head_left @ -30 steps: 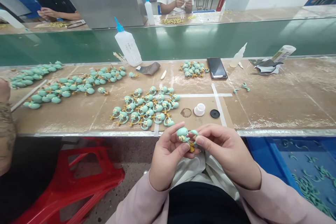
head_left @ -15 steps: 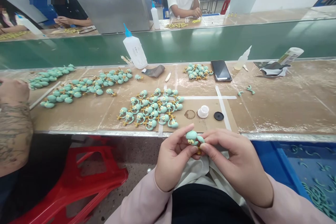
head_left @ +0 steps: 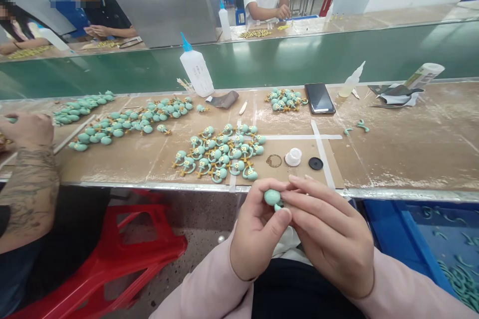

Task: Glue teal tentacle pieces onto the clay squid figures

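Above the person's lap, the left hand (head_left: 258, 232) and right hand (head_left: 325, 234) pinch a teal squid-shaped figure (head_left: 272, 198) between their fingertips, just off the tabletop (head_left: 411, 154) edge, near a cluster of matching figures (head_left: 217, 152).

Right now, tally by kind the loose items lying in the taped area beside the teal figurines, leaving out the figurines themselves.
Brownish ring: 1
White plastic cap: 1
Black round disc: 1
Total: 3
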{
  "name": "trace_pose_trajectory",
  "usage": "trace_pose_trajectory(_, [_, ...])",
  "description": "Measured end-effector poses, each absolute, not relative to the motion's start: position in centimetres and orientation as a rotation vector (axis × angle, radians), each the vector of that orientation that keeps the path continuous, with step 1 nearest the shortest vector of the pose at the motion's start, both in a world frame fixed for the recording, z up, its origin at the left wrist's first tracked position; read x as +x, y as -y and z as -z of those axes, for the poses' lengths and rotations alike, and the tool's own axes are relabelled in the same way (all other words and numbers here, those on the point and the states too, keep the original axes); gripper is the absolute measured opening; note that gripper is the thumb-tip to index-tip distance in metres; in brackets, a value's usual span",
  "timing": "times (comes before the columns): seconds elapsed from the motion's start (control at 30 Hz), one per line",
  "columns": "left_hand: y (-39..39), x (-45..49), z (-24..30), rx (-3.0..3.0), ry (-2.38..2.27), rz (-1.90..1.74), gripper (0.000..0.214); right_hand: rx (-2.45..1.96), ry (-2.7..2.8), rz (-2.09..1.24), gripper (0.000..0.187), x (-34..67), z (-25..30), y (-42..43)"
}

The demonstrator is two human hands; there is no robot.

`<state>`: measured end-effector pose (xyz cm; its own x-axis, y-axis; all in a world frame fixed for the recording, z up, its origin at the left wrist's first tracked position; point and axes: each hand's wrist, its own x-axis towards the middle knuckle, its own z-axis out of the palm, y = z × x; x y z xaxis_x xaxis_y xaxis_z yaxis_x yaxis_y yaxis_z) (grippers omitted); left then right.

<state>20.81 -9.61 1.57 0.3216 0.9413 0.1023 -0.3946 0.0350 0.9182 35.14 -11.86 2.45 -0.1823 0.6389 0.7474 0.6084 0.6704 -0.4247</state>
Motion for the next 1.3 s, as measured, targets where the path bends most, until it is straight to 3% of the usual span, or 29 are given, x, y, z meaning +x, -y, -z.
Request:
trace_pose_trajectory(0.1, [10.0, 20.7, -1.7, 1.054, -0.505, -1.110, 0.023, -1.033, 1.698, 0.043, 0.014, 35.3, -2.9, 11.7])
trace_pose_trajectory(0.17, [10.3, 20.5, -1.8, 1.065, -0.452, -1.117, 0.022, -1.107, 1.606, 0.031, 0.024, 35.3, -3.1, 11.6])
trace_pose_trajectory(0.4, [10.2, 20.0, -2.1, 1.151, -0.358, -1.120, 0.021, -1.076, 1.737, -0.378, 0.038, 34.8, -3.1, 11.8])
trace_pose_trajectory(1.03, [10.3, 20.0, -2.3, 1.094, -0.283, -1.094, 0.018, -1.064, 1.640, -0.299, 0.020, 34.3, -3.4, 12.4])
trace_pose_trajectory(1.3, [10.2, 20.0, -2.8, 1.108, -0.326, -1.119, 0.015, -1.073, 1.636, -0.355, 0.021, 34.2, -3.4, 12.7])
